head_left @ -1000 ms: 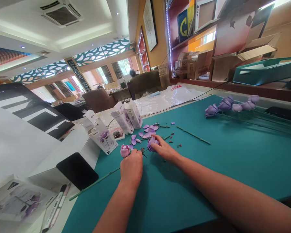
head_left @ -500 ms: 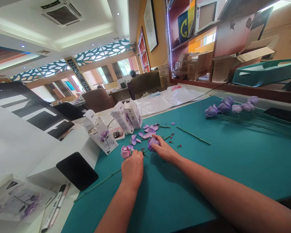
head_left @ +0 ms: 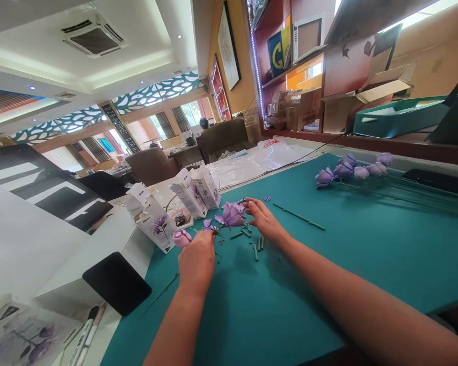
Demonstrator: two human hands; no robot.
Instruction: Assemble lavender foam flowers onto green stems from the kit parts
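Note:
My left hand [head_left: 197, 260] is closed around a thin green flower stem [head_left: 218, 234]. From its far side a purple artificial rose [head_left: 233, 214] sticks out with petals spread. A pink rose head [head_left: 182, 238] shows just left of that hand, and part of a green stalk [head_left: 161, 292] runs toward the lower left. Right of the purple rose, my right hand [head_left: 265, 219] has its fingers apart and slightly curved, with nothing visible in them. Loose purple petals [head_left: 207, 223] lie behind my left hand. Short green stem pieces [head_left: 256, 252] are scattered below the right hand.
A long green stem [head_left: 299, 217] and a purple disc [head_left: 267, 199] lie on the teal mat [head_left: 366, 244]. Several purple roses [head_left: 345, 166] rest at the back right. Printed flower boxes [head_left: 156, 223] and a black tablet-like panel [head_left: 117, 282] stand left.
My right hand has come off the purple rose and opened, moving slightly away. The purple rose now shows spread petals. Short green stem pieces now show below the hand. The view has shifted slightly.

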